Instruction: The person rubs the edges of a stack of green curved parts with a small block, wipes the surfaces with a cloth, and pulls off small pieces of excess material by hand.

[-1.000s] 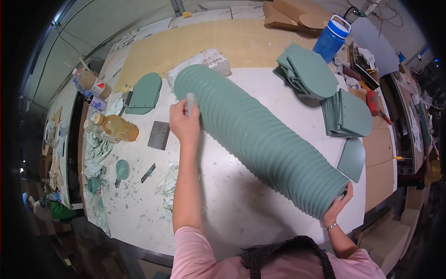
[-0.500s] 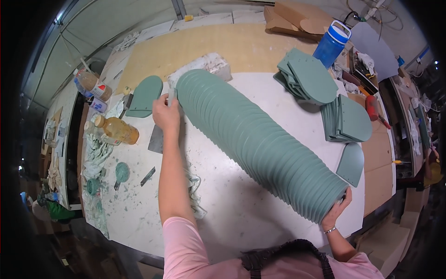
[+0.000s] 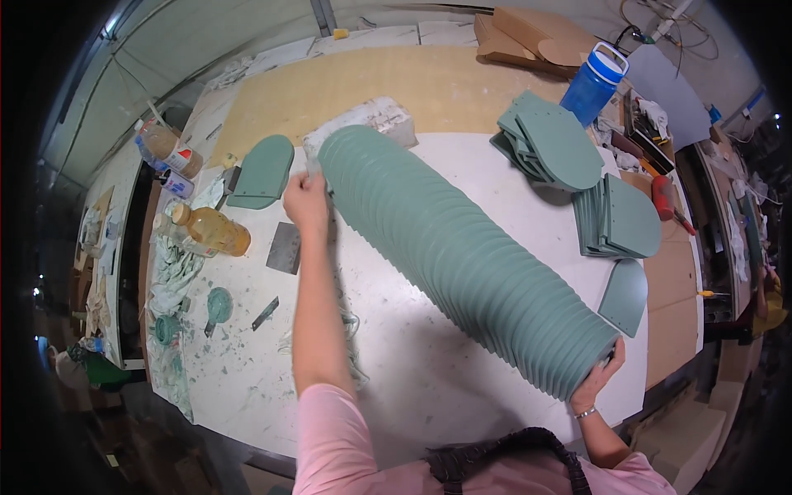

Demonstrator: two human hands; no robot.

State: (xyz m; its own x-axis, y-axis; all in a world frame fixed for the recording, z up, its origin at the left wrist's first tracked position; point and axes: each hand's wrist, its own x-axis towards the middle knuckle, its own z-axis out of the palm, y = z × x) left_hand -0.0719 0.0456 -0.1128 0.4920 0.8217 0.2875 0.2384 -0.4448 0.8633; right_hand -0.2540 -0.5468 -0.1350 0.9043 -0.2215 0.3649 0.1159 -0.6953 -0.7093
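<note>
Where the near end of a long, slanting row of smooth, blue-green, round-ended panels (image 3: 462,256) is met, its last panel is held by the right hand (image 3: 601,375), the fingers curled around the end; the thumb is mostly hidden. The row is packed face to face and stood on edge on a white, speckled tabletop (image 3: 412,363).

To the right of the row's near end, a single flat blue-green panel with one rounded end (image 3: 624,297) is seen lying alone.

Each panel appears thin and stiff; together they are probably heavy, and the smooth faces may slide, so the row could fan apart if an end were let go. Rims may be chipped by knocks. Hold is best taken at both ends with steady inward pressure, or on a few panels at a time by their edges.

At the left of the row's far end, a small, pale, blurred piece (image 3: 313,164) is gripped by the closed fingers of the left hand (image 3: 307,205); whether the row is touched cannot be told.

Behind that far end, a rough, whitish rectangular block (image 3: 367,120) is placed, its front partly covered by the row.
</note>
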